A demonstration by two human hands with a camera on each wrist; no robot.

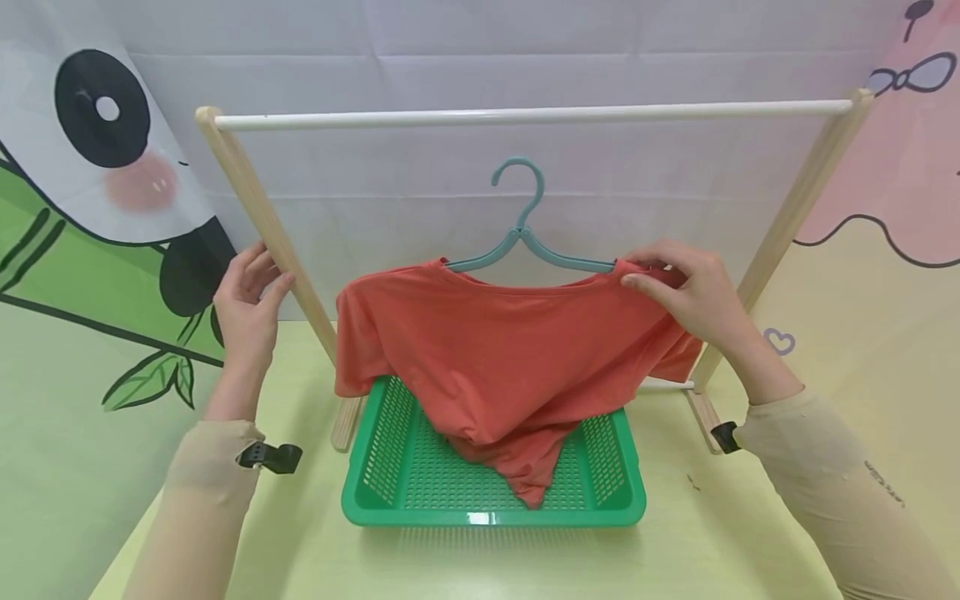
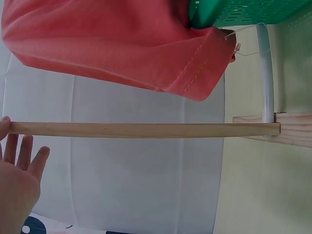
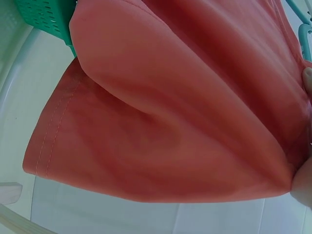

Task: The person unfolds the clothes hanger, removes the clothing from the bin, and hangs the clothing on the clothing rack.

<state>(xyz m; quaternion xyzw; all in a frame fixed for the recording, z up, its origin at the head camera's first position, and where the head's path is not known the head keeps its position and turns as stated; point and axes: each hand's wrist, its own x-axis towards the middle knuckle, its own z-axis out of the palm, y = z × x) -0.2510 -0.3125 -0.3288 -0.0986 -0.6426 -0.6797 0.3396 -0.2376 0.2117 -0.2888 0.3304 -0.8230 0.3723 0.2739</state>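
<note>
A red T-shirt [image 1: 517, 350] hangs spread over a teal hanger [image 1: 520, 233], whose hook stands below the rack's white rail, apart from it. My right hand [image 1: 693, 292] pinches the shirt's shoulder near the collar, at the hanger's right arm; in the right wrist view the shirt [image 3: 161, 112] covers most of the picture and only a bit of that hand shows at the right edge. Beside the rack's left wooden post [image 1: 266, 217] is my left hand [image 1: 251, 300], its fingers loosely bent and spread, their tips at the post. The left wrist view shows this hand [image 2: 17, 180] at the post's end.
Under the shirt a green perforated basket [image 1: 487, 517] stands on the pale yellow table [image 1: 487, 567], and the shirt's lower hem dangles into it. The white rail [image 1: 525, 117] crosses above, between two wooden posts. Behind hangs a white cloth backdrop [image 1: 420, 75] with cartoon prints at the sides.
</note>
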